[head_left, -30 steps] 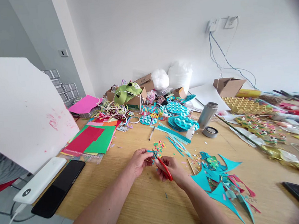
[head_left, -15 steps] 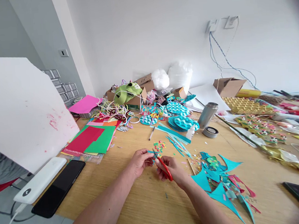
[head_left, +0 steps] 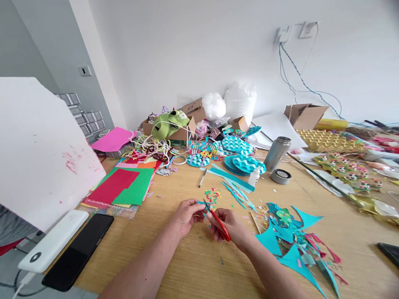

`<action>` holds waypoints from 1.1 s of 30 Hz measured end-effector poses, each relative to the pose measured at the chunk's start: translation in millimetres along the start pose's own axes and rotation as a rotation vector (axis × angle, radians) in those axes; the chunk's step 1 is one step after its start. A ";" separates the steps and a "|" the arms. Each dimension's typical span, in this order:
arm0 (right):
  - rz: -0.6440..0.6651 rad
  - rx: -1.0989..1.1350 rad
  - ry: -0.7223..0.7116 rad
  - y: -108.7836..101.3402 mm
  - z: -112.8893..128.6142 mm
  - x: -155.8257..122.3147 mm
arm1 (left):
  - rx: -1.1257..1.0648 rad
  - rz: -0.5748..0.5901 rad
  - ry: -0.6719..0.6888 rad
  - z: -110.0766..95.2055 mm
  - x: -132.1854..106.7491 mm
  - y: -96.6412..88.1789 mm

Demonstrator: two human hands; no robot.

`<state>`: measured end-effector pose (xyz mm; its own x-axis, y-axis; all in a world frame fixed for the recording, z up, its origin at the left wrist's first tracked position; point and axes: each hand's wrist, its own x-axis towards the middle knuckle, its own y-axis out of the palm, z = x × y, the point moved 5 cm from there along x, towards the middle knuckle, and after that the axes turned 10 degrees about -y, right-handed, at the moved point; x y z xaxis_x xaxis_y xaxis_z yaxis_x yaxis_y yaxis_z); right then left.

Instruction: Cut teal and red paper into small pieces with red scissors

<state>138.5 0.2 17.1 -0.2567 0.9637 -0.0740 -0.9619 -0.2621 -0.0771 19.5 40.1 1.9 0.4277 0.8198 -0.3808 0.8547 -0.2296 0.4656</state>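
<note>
Red-handled scissors (head_left: 218,221) are gripped by the right hand (head_left: 231,226) in the frame's lower middle; the left hand (head_left: 187,216) pinches a blue piece (head_left: 200,203) at their blades. Beyond lie tiny colourful cutouts (head_left: 213,195); farther, right of centre, stands a metal bottle (head_left: 277,154).

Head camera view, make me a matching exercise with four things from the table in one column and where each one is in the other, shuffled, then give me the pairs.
1. scissors
2. blue paper piece
3. black phone
4. metal flask

A. beside the white power bank
B. in the right hand
C. next to a round grey object
D. in the left hand

Pairs: 1-B, 2-D, 3-A, 4-C
</note>
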 end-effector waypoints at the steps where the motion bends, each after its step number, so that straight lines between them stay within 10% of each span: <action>1: -0.002 0.001 -0.001 -0.2 0.0 0.0 | 0.000 -0.001 -0.003 0.4 0.3 -0.3; 33: 0.000 -0.006 0.021 1.0 5.0 -3.2 | 0.056 -0.025 0.024 -1.1 2.4 -3.6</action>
<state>137.8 -2.9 22.2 -0.2547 0.9624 -0.0949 -0.9613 -0.2626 -0.0833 17.2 43.4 0.1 0.3994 0.8381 -0.3717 0.8803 -0.2372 0.4109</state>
